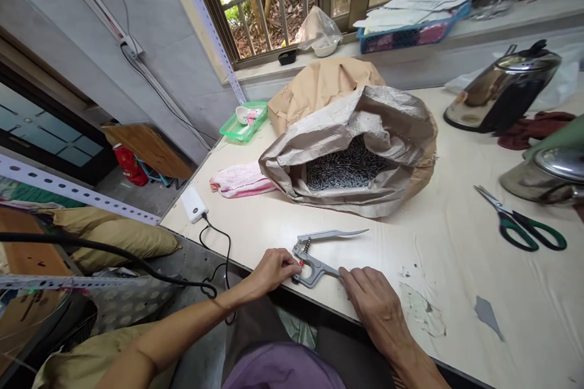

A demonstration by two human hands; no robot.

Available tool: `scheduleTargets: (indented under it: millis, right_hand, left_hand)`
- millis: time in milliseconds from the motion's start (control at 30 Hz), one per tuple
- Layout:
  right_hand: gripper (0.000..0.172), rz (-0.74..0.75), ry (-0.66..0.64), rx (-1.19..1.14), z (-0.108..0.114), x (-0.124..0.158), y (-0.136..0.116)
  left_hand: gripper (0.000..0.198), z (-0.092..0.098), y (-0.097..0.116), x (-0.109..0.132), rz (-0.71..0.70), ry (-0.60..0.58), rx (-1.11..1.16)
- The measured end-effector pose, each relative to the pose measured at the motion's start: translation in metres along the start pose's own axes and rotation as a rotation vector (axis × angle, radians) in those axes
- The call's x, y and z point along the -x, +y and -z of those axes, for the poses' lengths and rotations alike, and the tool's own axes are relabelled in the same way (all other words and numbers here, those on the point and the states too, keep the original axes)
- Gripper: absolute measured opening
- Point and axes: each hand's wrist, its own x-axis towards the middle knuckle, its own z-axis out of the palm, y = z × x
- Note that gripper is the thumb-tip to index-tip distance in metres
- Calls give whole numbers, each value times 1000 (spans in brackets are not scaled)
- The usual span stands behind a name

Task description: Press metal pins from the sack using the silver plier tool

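Observation:
A grey metal hand press tool [314, 268] with a spring lies near the table's front edge, its upper lever raised. My right hand [371, 301] is closed on the end of its lower handle. At the tool's jaw end, beside a small red part [302, 263], my left hand [275, 268] is pinched; what its fingertips hold is too small to make out. Behind the tool, an open woven sack [283, 164] shows many small dark metal pieces [344, 167] inside.
Green-handled scissors [520, 222] and metal kettles [502, 88] are on the right. A white power bank [194, 203] with a black cable, a pink-white cloth [241, 181] and a green basket [245, 132] are on the left. A blue basket [410, 36] stands on the sill.

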Motion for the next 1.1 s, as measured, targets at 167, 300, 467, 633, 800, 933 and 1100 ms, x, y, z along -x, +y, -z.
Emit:
scheduleTargets:
  millis: [167, 300, 467, 633, 800, 933, 1100]
  right_hand:
    - [19, -61, -74, -40, 2, -6, 6]
    - [64, -46, -121, -6, -2, -14, 24]
    - [81, 26, -273, -32, -13, -30, 43]
    - [68, 30, -347, -22, -5, -42, 39]
    - [41, 5, -315, -37, 3, -42, 31]
    - [45, -50, -333, -61, 2, -40, 26]
    - [57, -142, -447, -6, 4, -46, 19]
  left_hand:
    - [18, 4, 1, -5, 85, -100, -28]
    - [20, 4, 1, -3, 101, -114, -33]
    - [22, 6, 3, -2, 115, -128, -34]
    - [23, 5, 2, -4, 130, -142, -20]
    - [24, 7, 1, 3, 111, -89, -66]
    - [29, 7, 7, 7, -199, 138, -222]
    - [74, -12, 27, -11, -521, 66, -465]
